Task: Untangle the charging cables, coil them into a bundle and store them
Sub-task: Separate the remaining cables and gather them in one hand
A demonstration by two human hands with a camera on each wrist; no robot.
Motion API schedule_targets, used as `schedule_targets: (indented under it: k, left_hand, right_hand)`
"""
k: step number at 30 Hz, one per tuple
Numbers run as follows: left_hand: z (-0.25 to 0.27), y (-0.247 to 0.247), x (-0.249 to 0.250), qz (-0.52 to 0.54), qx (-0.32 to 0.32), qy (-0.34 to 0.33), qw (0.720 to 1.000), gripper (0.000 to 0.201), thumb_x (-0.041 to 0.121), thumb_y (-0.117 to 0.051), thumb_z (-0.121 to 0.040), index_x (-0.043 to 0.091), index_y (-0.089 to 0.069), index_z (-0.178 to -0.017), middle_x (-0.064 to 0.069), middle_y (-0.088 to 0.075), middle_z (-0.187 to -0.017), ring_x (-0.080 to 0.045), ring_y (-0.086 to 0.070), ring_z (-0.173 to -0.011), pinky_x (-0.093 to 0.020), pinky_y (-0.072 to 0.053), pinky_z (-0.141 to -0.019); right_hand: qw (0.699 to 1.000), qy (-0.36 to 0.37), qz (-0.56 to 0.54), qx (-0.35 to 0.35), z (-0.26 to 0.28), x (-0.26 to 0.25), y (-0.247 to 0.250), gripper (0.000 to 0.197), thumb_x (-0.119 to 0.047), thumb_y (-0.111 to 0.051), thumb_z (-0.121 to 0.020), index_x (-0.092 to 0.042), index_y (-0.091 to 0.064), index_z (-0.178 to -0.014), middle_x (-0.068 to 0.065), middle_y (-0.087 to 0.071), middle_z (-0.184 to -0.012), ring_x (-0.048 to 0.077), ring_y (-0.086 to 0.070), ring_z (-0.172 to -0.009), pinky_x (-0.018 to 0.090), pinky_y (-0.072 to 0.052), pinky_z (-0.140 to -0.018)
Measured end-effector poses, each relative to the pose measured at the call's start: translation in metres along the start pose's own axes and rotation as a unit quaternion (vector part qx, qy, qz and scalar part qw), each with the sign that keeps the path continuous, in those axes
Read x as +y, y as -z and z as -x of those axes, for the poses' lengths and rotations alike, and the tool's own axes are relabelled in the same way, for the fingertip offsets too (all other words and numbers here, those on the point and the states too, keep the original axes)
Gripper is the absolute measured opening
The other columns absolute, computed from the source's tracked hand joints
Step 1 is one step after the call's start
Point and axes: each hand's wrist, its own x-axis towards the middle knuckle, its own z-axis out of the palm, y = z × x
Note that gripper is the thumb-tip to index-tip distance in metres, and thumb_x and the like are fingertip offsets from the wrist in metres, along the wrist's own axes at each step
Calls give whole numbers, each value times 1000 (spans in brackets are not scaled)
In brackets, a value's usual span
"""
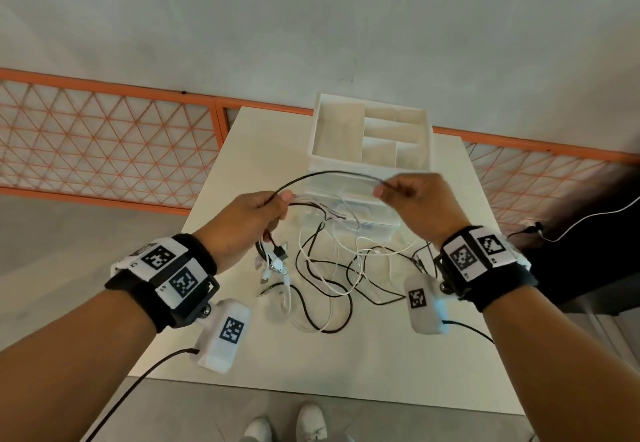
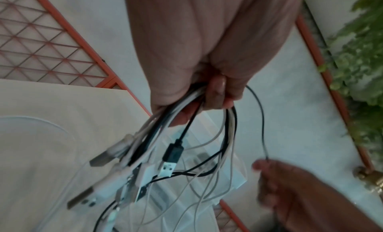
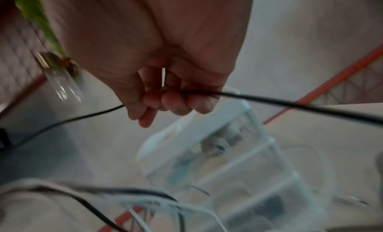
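Observation:
Over the white table [image 1: 433, 355], my left hand [image 1: 256, 213] grips a bunch of black and white charging cables [image 2: 199, 104]. Their USB plugs [image 2: 170, 160] hang below my fist. One thin black cable [image 1: 332, 174] arches from that fist across to my right hand [image 1: 401, 192], which pinches it between thumb and fingers [image 3: 172, 101]. The rest of the cables lie in a loose tangle [image 1: 332, 275] on the table beneath both hands. A white storage box [image 1: 372, 133] with divided compartments stands behind the hands, on clear drawers.
An orange lattice railing [image 1: 104, 143] runs behind the table. Green plants [image 2: 360, 55] and a small glass bottle [image 3: 62, 78] show at the side in the wrist views. A dark object [image 1: 588, 233] with a white wire sits right of the table. My shoes [image 1: 294, 424] stand at the near edge.

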Motion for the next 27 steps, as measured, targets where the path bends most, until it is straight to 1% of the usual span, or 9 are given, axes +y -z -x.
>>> schedule_targets:
  k: [5,7,9,14,16,19,22,25,27]
  left_hand:
    - [-2,15,24,87,40,6,995,34,44,-62,-87,12,-54,-77,4,-39,-62,-13,-43,-61,-34,-47,-71]
    - [-3,24,31,124,66,15,990,36,47,-59,-89,14,-53,-77,3,-34,-59,-14,-40,-55,-32,-44,-64]
    - [-5,31,33,120,85,13,989,38,47,-56,-93,14,-51,-76,3,-27,-56,-13,-33,-51,-29,-38,-54]
    - [-10,25,21,44,104,40,993,36,39,-53,-99,12,-50,-76,7,-26,-51,-11,-28,-46,-23,-28,-42]
    - [-11,19,16,46,106,47,992,36,38,-53,-99,11,-49,-76,8,-26,-52,-10,-23,-44,-22,-24,-40]
    - [-13,13,11,42,120,58,990,37,37,-53,-99,10,-49,-75,8,-27,-52,-9,-19,-43,-21,-20,-40]
    - [-14,10,11,22,134,62,989,37,38,-54,-99,9,-51,-75,10,-29,-50,-10,-20,-43,-24,-20,-43]
    - [-13,11,12,20,140,63,988,35,37,-56,-98,9,-53,-77,11,-28,-47,-10,-21,-45,-24,-21,-43]
    - [-13,13,12,32,146,65,987,33,35,-57,-98,9,-54,-78,10,-28,-49,-11,-21,-46,-24,-21,-43]
  right_hand:
    - [973,-154,153,-73,5,75,-3,22,-38,-68,-91,-18,-77,-87,4,-71,-84,24,-65,-89,26,-45,-72]
    - [949,-194,229,-95,8,94,3,26,-42,-64,-92,-21,-77,-97,5,-72,-102,30,-64,-103,27,-43,-79]
    - [953,-218,205,-58,8,98,16,27,-43,-63,-94,-21,-78,-100,9,-72,-107,32,-62,-100,28,-43,-80]
    - [986,-105,40,124,-8,66,50,26,-43,-57,-97,-28,-69,-79,1,-73,-82,25,-67,-70,40,-56,-70]
    - [981,-53,-15,185,-14,47,58,17,-38,-57,-97,-32,-66,-84,-5,-72,-83,17,-66,-60,35,-56,-67]
    - [966,12,-7,258,-16,35,64,13,-31,-57,-93,-40,-64,-86,-11,-71,-93,20,-69,-66,31,-53,-70]
    - [979,-27,29,199,-12,62,55,12,-27,-61,-94,-38,-65,-97,-15,-69,-106,20,-72,-76,33,-57,-73]
    - [993,-95,57,26,-1,108,37,44,-16,-63,-92,-45,-58,-125,-17,-66,-111,14,-75,-72,26,-56,-64]
    - [987,-144,73,-16,8,139,25,58,-10,-60,-90,-42,-49,-137,-12,-68,-107,15,-75,-67,24,-53,-57]
